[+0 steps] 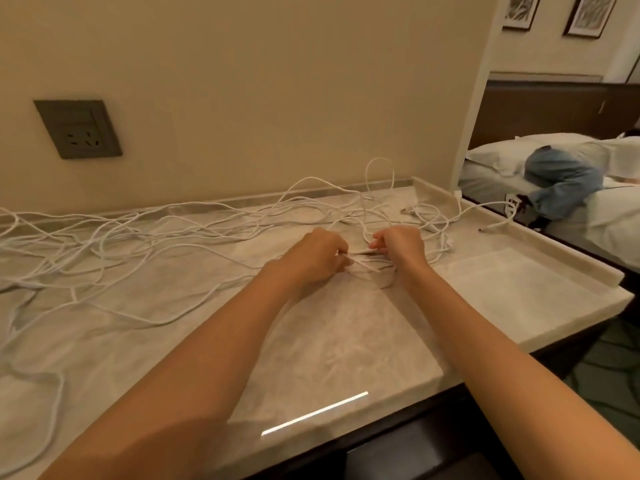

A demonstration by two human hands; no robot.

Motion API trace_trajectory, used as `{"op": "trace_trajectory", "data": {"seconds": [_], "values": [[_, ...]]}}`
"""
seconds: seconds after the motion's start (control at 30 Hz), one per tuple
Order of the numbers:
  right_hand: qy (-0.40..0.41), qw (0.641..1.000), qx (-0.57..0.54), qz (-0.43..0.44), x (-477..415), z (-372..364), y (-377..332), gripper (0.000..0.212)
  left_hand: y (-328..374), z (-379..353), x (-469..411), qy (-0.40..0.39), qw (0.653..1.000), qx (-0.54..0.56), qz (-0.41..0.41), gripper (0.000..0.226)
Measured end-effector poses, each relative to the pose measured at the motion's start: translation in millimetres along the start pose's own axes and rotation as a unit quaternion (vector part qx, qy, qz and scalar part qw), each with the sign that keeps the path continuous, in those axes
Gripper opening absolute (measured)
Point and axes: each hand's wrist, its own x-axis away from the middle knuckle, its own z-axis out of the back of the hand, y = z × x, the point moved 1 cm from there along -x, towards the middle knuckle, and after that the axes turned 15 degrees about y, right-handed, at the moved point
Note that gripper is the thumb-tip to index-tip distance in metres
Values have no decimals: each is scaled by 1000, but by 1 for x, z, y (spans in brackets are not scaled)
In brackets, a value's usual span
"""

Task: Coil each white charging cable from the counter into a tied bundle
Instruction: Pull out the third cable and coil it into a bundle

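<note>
On the far left wall, a dark grey square socket plate (78,129) sits flat in smooth beige plaster above the tabletop (329,344), a glossy pale marble slab with faint veining and a bright streak of reflected light near its front edge. Thin white charging cables (104,237) sprawl over its left and middle in long, limp, crossing curves, a few arcing up against the wall. Near the middle, the left hand (317,252) curls its fingers to pinch a small flattened set of cable loops (369,265) lying on the stone. Just beside it, the right hand (401,245) pinches the same loops from the other end. Further right, a low raised stone lip (554,252) borders the slab. Beyond it is a bed (609,220) with white linen and a plump pillow (502,154), where a person in blue jeans (561,174) lies.
</note>
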Motion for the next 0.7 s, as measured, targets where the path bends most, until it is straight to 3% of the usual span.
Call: {"op": "trace_trajectory", "data": {"seconds": [0.1,0.2,0.3,0.37,0.43,0.53,0.57,0.7], "values": [[28,998,-56,-13,4,-4,-7,22,-8,19,-2,-27,994,70,75,36],[18,994,-111,5,18,-18,-19,23,-24,46,1,14,966,180,185,33],[-8,989,-145,29,32,-40,-35,19,-42,67,7,110,868,359,325,38],[-42,986,-156,50,46,-59,-49,20,-59,83,17,146,810,419,384,39],[-57,981,-173,64,59,-74,-61,16,-72,95,25,165,755,480,415,41],[-76,975,-178,107,81,-96,-80,12,-95,114,40,228,635,590,444,40],[-101,971,-181,119,88,-103,-87,14,-103,119,44,250,616,598,447,35],[-263,937,-102,208,121,-130,-106,21,-128,132,59,278,637,591,410,42]]}}
